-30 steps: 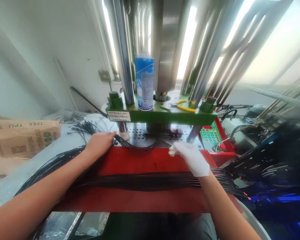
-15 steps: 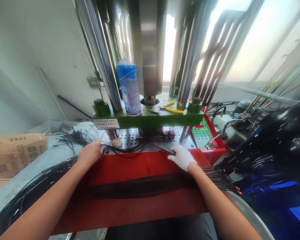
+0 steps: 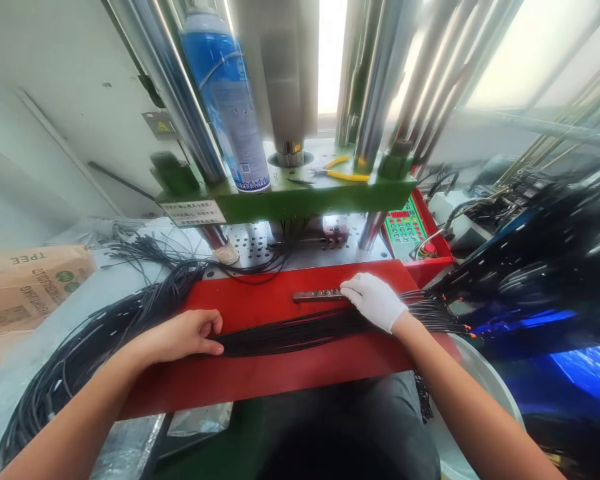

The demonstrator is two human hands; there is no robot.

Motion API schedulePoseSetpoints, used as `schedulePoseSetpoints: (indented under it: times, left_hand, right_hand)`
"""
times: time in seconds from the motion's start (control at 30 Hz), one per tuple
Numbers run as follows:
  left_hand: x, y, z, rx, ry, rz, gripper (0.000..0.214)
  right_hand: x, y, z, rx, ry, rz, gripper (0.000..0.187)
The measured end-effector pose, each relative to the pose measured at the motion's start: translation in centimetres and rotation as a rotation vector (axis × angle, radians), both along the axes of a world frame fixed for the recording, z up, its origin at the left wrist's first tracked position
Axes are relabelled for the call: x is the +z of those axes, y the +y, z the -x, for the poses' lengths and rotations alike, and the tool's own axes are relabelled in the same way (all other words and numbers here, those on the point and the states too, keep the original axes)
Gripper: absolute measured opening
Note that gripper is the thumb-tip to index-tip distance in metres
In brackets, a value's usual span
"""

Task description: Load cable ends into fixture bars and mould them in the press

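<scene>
Red counter mid-frame. Left hand fingers pinch cable bundle; keep strands flat. Gloved right hand fingers curled on metal strip.

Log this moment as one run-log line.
left hand: pinching black cable bundle | right hand: gloved, on metal strip | surface: red board

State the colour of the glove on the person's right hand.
White: the glove on the right hand shows plainly in the head view, the only view.
</scene>
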State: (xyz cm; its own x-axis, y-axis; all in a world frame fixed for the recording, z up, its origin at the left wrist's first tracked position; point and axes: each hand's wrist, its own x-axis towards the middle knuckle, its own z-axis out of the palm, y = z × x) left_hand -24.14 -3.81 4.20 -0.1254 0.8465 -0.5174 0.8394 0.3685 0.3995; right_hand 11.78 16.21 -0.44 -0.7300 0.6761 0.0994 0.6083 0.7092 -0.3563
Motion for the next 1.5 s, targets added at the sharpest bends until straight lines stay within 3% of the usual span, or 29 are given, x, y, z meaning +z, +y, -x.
schedulePoseSetpoints:
  times: [0.17,0.33,0.43,0.53,0.6,0.73,0.8,0.87,0.93,1.03,1.23,1.37,1.5]
  left_hand:
    - [0.5,1.0,0.0,-0.088,-0.102,0.076,0.028]
    - [1.5,1.1,0.4,-0.067,-0.217,0.071,0.030]
    - [2.2,1.5,0.2,-0.023,-0.349,0.063,0.033]
    - [2.3,2.4,-1.1,0.031,-0.497,0.101,0.035]
    - [2.2,3.2,-2.4,0.055,-0.599,0.107,0.032]
    - [2.3,4.7,-4.6,0.051,-0.753,0.084,0.026]
    - [2.6,5.0,-5.1,0.046,-0.796,0.082,0.025]
    - [2.8,4.9,-5.3,0.053,-0.809,0.063,0.024]
    - [3.1,4.7,-5.4,0.061,-0.812,0.042,0.024]
    - [3.1,4.3,-5.5,0.067,-0.816,0.033,0.023]
    - [2.4,4.1,-5.6,0.114,-0.821,-0.038,0.026]
    - [2.1,4.2,-5.4,0.135,-0.853,-0.065,0.026]
    - [1.7,4.2,-5.4,0.127,-0.842,-0.055,0.026]
  right_hand:
    - [0.2,-0.3,-0.2,-0.045,0.078,0.029,0.032]
    - [0.3,0.0,-0.5,-0.062,0.122,0.109,0.034]
    - [1.5,-0.3,-0.5,-0.146,0.214,0.122,0.034]
    - [3.7,-2.7,-0.1,-0.186,0.386,0.214,0.028]
    - [4.8,-5.4,0.5,-0.105,0.496,0.440,0.025]
    - [3.8,-11.1,3.1,0.143,0.586,1.308,0.041]
    - [2.4,-12.7,5.0,0.068,0.649,1.616,0.050]
    - [1.2,-13.2,6.9,-0.070,0.799,1.771,0.056]
    - [0.7,-12.9,8.4,-0.165,0.997,1.816,0.055]
    - [0.8,-12.0,9.5,-0.206,1.228,1.765,0.052]
    - [1.8,-9.0,6.9,-0.229,1.412,1.565,0.045]
    - [2.0,-9.1,6.9,-0.233,1.376,1.399,0.039]
    - [1.2,-12.4,11.3,-0.197,1.249,1.526,0.050]
